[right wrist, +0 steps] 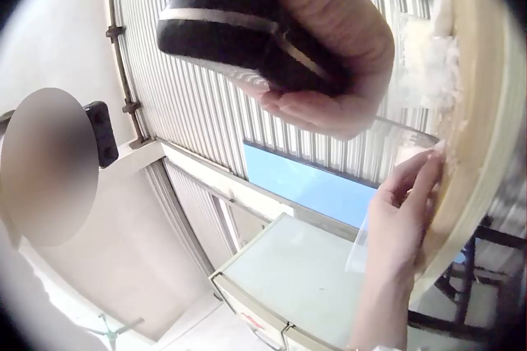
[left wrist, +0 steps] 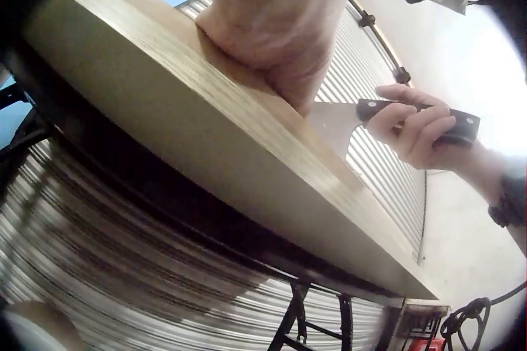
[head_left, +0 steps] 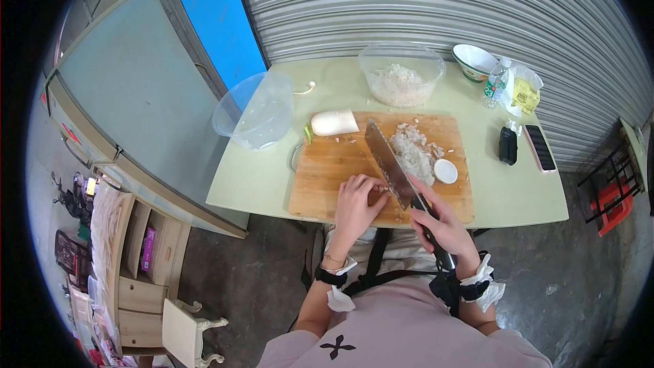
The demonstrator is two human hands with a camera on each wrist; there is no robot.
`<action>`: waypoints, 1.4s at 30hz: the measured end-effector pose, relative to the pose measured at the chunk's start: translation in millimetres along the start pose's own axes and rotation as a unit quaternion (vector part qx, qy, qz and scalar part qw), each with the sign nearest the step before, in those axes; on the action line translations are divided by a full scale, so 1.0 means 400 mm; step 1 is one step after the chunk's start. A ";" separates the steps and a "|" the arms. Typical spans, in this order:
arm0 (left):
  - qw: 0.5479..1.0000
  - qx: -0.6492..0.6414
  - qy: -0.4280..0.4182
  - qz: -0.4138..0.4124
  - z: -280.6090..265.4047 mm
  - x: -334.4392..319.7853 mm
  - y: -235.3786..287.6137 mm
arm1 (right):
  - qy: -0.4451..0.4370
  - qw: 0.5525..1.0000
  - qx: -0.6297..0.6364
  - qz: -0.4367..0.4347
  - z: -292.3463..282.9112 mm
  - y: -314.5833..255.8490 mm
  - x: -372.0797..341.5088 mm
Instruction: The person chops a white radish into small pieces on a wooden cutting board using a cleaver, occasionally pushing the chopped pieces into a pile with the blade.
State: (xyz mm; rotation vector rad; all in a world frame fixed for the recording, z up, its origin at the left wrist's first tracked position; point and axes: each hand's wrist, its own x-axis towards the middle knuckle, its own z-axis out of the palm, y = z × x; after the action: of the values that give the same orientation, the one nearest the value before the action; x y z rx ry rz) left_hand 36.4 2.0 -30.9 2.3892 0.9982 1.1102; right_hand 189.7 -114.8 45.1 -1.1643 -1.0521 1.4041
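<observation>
My right hand (head_left: 443, 228) grips the black handle (right wrist: 218, 30) of a cleaver (head_left: 390, 163). The wide blade stands tilted over the wooden cutting board (head_left: 320, 177), its lower end beside my left fingers. My left hand (head_left: 356, 201) rests at the board's near edge with bent fingers. In the right wrist view its fingertips pinch a small white piece of radish (right wrist: 440, 147), mostly hidden by them. A heap of chopped white radish (head_left: 412, 153) lies right of the blade, with a round white slice (head_left: 445, 171) beside it. A large cut radish (head_left: 334, 123) lies at the board's far left.
Behind the board stands a clear bowl (head_left: 402, 92) with shredded white radish. An clear plastic tub (head_left: 255, 112) is at the left. At the right are a white bowl (head_left: 475, 63), a bottle (head_left: 496, 84), a yellow packet (head_left: 524, 95), a black case (head_left: 508, 145) and a phone (head_left: 540, 148).
</observation>
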 end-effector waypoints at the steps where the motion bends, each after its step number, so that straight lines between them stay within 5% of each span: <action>1: 1.000 -0.001 0.005 -0.002 0.000 0.000 0.001 | 0.000 1.000 0.000 0.000 0.000 -0.001 -0.001; 42: 1.000 0.010 0.025 0.000 0.006 0.002 0.000 | 0.049 0.998 0.039 -0.014 -0.008 -0.037 -0.031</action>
State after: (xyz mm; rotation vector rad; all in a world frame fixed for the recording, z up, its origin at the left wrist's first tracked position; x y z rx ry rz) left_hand 38.5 2.5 -32.0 2.3869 1.0301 1.1720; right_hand 195.6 -125.3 60.6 -1.1451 -0.9337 1.3406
